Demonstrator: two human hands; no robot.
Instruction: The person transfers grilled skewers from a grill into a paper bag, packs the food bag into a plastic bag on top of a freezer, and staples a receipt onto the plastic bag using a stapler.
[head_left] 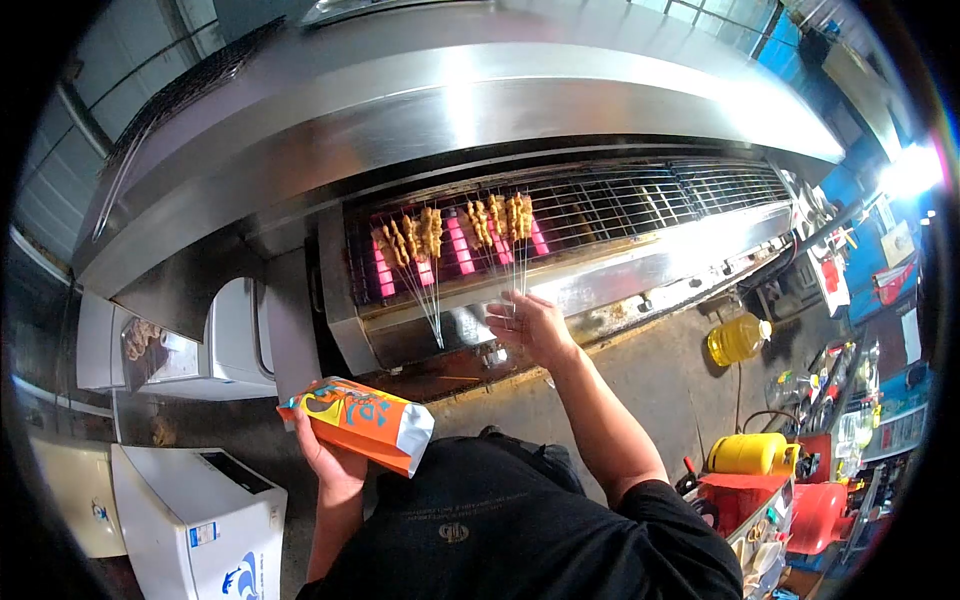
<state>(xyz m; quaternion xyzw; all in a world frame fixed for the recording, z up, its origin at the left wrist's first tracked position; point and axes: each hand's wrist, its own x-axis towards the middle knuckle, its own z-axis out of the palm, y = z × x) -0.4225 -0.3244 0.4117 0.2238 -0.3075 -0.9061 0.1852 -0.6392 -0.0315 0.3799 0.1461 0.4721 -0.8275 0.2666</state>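
Note:
My left hand (335, 460) is closed around an orange, foil-lined packet (365, 415) with blue and yellow print, held tilted in front of my body. At the front edge of the grill (560, 275), my right hand (535, 328) has its fingers curled about the thin metal handles of the right bunch of meat skewers (498, 217). Its grip is partly hidden. A second bunch of meat skewers (410, 237) lies to the left, handles hanging over the front edge. Pink-glowing heating elements (461, 245) show beneath the meat.
A steel hood (450, 100) arches over the grill. A white appliance (200, 520) stands at lower left. To the right are a yellow oil jug (738, 340), a yellow gas cylinder (745, 454), a red cylinder (818, 518) and cluttered shelves with bottles.

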